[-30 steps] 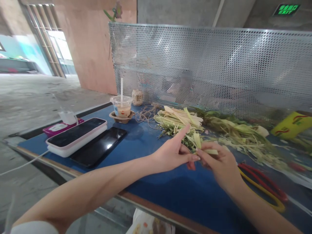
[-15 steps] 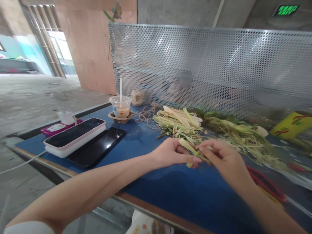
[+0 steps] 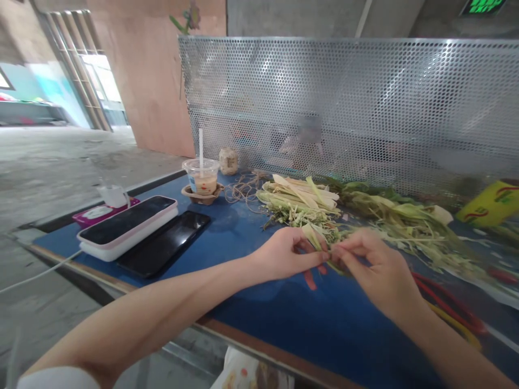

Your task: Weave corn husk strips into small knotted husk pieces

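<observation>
A pale green strip of husk is pinched in my left hand, its wider end pointing up and left. Close beside it on the right, my right hand has thumb and index finger pressed on the strip's other end; its fingers are slightly blurred. Both hands are just above the blue table, nearly touching each other. Behind them lies a pile of cut husk strips, with short green trimmings at its near side. More loose green husks spread to the right.
Red-handled scissors lie by my right forearm. On the left are a black phone, a pink-edged white device and a lidded drink cup. Twine is behind. A perforated metal screen borders the back; a yellow roll sits right.
Some fingers of my left hand have spread lower beneath the strip. The strip's wide end has shifted slightly, and my right hand still pinches the other end. The view has moved a little.
</observation>
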Tool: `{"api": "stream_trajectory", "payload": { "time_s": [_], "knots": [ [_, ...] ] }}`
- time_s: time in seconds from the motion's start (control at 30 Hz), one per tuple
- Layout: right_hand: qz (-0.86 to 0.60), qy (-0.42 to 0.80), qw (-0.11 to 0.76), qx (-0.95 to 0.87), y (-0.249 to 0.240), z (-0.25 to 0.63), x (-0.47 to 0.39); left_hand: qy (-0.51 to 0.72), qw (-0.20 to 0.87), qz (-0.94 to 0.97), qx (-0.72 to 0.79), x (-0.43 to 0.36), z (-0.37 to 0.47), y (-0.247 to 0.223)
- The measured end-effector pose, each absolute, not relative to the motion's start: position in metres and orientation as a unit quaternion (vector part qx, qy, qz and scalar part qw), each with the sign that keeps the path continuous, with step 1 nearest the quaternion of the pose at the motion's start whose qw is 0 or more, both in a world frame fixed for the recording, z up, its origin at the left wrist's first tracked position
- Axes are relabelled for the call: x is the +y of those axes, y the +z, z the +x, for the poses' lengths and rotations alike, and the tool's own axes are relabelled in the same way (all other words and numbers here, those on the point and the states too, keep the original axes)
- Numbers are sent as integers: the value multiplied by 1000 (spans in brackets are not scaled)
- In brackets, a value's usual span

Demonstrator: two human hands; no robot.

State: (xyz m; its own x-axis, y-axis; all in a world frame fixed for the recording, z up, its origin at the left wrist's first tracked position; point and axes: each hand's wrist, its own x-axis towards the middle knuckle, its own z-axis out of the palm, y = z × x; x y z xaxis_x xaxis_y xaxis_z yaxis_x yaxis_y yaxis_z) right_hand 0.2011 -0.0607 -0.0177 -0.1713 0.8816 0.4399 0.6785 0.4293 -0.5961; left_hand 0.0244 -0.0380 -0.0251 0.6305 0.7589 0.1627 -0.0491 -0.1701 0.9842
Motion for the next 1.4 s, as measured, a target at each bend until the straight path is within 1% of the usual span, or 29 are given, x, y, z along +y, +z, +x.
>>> {"api": "stream_trajectory", "payload": {
  "time_s": [0.13, 0.2, 0.3, 0.47, 0.53, 0.63, 0.8, 0.97, 1.07, 1.13, 1.23, 1.3, 1.33, 1.4],
  "knots": [
    [-501, 196, 422, -730, -15, 198, -61, 349, 606, 670, 250, -39, 25, -26],
    [-497, 228, 425, -722, -13, 197, -60, 344, 617, 662, 248, -39, 25, -27],
    [-491, 283, 402, -720, -10, 199, -56, 341, 621, 662, 247, -38, 24, -28],
    [-447, 399, 333, -728, -9, 205, -53, 352, 586, 683, 257, -34, 20, -24],
    [-449, 406, 318, -730, -8, 205, -54, 359, 592, 676, 251, -33, 20, -23],
    [-457, 380, 305, -744, -7, 204, -56, 360, 597, 674, 245, -33, 21, -23],
    [-430, 405, 304, -748, -5, 205, -58, 331, 542, 722, 274, -34, 20, -23],
    [-425, 416, 291, -749, -6, 208, -57, 331, 576, 699, 265, -36, 20, -21],
    [-418, 435, 297, -741, -6, 210, -54, 338, 567, 699, 274, -33, 20, -19],
    [-419, 455, 303, -725, -6, 210, -52, 327, 587, 689, 270, -31, 19, -16],
    [-435, 471, 325, -695, -5, 211, -47, 317, 660, 642, 229, -28, 18, -12],
    [-430, 478, 347, -683, -5, 211, -44, 325, 678, 626, 209, -28, 16, -10],
    [-423, 480, 354, -682, -6, 211, -42, 333, 666, 634, 207, -28, 16, -10],
    [-421, 465, 360, -690, -8, 211, -40, 357, 607, 674, 224, -29, 16, -12]
  ]
}}
